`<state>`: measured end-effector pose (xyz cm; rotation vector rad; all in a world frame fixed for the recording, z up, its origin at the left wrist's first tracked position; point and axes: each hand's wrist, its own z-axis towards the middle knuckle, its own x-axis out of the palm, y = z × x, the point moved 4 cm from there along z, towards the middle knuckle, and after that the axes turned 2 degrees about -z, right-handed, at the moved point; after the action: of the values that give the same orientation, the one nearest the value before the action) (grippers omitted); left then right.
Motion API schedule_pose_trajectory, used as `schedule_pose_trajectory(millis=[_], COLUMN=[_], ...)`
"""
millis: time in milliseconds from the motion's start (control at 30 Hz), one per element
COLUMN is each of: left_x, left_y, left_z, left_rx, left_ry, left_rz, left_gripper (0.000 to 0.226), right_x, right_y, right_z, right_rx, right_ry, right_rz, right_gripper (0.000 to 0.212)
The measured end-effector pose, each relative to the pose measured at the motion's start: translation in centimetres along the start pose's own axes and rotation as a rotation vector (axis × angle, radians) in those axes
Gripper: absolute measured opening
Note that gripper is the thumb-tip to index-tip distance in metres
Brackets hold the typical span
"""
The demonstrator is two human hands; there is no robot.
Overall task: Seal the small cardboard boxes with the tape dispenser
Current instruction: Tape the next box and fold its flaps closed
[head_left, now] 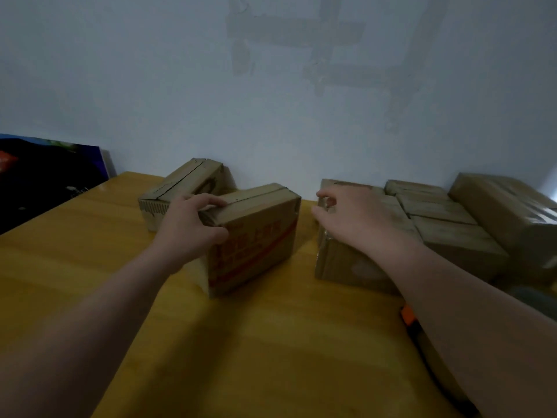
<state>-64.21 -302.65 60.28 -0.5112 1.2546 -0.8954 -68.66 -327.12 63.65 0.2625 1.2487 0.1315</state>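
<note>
Left hand is clamping the box; right hand at 3 o'clock is hanging loosely curled, and its forearm might be knocking the dispenser off.

brown cardboard box w/ red print, yellow wood table, orange dispenser bit.

Left hand: bare forearm stretched forward, fingers curled over top edge of box, thumb on its near side. Right hand: bare forearm reaching in from lower right, palm down, fingers loosely bent, thumb spread.
</note>
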Motion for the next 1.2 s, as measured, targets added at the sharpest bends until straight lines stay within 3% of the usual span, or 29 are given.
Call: schedule_pose_trajectory(millis=[167,400,567,633,767,867,933,1067,1200], left_x=[-1.2,1.1,2.5,2.7,2.9,3.3,3.7,4.2,4.7], left_y=[-1.0,-2.6,-4.1,-4.3,-4.8,-5.3,-5.7,-5.8,-6.4], left_z=[-5.8,-9.9,-10.6,-10.5,-10.6,-10.7,-10.8,-11.0,-11.0], left_rx=[0.014,0.095,0.177,0.214,0.204,0.198,0.211,0.191,0.197], left_ry=[0.147,0.39,0.395,0.392,0.459,0.361,0.258,0.21,0.25], left_rz=[-0.175,-0.271,-0.13,-0.06,-0.046,-0.088,-0.09,-0.12,-0.162], left_gripper=[0.041,0.055,0.05,0.048,0.033,0.034,0.014,0.013,0.013], right_x=[-1.4,-2.4,-3.2,-2.8,-0.2,1.1,1.4,0.3,-3.8], right_y=[0.0,-2.6,-6.6,-8.6,-11.5,-11.3,-11.1,-11.1,-10.3], right_z=[-5.5,-11.7,-14.9,-15.9,-17.8,-19.0,-19.3,-19.0,-17.7], right_rx=[0.049,0.173,0.365,0.425,0.562,0.585,0.574,0.541,0.47], right_ry=[0.016,0.076,-0.148,-0.178,0.173,0.295,0.257,0.094,-0.137], right_rz=[0.17,0.317,0.503,0.332,-0.123,-0.204,-0.195,-0.156,0.087], right_gripper=[0.042,0.037,0.021,0.019,0.02,0.035,0.044,0.044,0.041])
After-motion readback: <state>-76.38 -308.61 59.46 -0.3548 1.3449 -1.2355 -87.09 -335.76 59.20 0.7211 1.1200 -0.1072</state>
